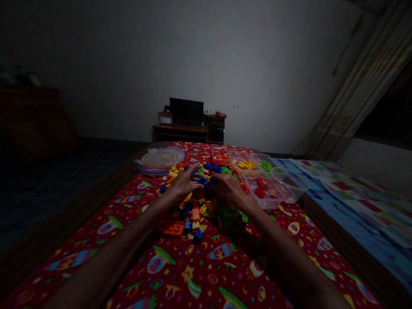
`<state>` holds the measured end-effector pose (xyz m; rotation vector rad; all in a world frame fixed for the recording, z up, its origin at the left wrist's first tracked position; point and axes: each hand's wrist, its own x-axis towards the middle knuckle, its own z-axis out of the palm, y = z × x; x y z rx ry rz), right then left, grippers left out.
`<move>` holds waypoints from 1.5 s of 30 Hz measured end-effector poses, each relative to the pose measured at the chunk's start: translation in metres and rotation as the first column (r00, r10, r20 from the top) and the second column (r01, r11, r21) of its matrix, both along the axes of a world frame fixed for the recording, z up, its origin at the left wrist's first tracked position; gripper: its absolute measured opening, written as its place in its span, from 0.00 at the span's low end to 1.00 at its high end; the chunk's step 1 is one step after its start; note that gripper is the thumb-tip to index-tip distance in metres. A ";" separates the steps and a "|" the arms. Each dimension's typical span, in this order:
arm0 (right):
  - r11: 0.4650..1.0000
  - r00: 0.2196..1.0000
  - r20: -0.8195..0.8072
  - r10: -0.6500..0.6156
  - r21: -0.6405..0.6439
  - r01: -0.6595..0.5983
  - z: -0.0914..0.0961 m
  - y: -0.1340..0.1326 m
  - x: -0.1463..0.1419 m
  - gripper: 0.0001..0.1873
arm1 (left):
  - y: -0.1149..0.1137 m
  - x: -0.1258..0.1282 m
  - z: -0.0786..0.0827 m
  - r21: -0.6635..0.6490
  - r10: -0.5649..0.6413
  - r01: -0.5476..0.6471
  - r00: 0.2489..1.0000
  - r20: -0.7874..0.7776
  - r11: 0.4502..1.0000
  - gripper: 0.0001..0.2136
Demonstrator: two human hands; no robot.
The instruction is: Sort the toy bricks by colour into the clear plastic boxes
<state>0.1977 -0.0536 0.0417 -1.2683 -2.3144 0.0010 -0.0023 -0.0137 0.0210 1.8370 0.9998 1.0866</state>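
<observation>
A loose pile of coloured toy building bricks (195,213) lies in the middle of the table, mostly yellow, blue, orange and green. My left hand (184,182) is over its left side, thumb and fingers apart, with the fingertips close to blue bricks. From the other side my right hand (228,186) reaches in, fingers bent round a dark blue brick (210,185); the dim light blurs its exact shape. At the pile's front lie a flat orange brick (174,228) and a small blue brick (198,236).
Right of the pile stands a clear divided container (270,201) with red, yellow, green and orange bricks sorted in compartments. A clear round tub (291,179) leans beside it. Stacked clear lids (159,159) lie at the left. The red patterned cloth (189,274) covers the table.
</observation>
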 end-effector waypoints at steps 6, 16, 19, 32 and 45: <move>0.982 0.983 -0.011 0.183 -0.048 -0.184 0.010 -0.012 0.009 0.29 | -0.013 0.007 0.013 0.058 0.063 -0.055 0.989 -0.131 0.997 0.48; 0.952 0.949 0.077 0.307 -0.045 -0.304 0.004 -0.009 0.011 0.34 | -0.032 0.018 0.022 0.081 0.006 0.019 0.954 -0.299 0.997 0.44; 0.970 0.969 0.038 0.243 -0.033 -0.242 0.013 -0.008 0.022 0.34 | -0.029 0.015 0.022 0.118 -0.004 0.037 0.964 -0.266 0.992 0.40; 0.644 0.645 0.011 -0.765 0.062 0.763 0.053 -0.004 0.172 0.26 | -0.023 0.006 0.020 0.360 0.144 0.046 0.863 -0.484 0.932 0.25; 0.560 0.563 0.149 -0.813 -0.066 0.826 0.056 -0.005 0.178 0.17 | -0.022 0.003 0.018 0.388 0.111 0.100 0.867 -0.485 0.916 0.20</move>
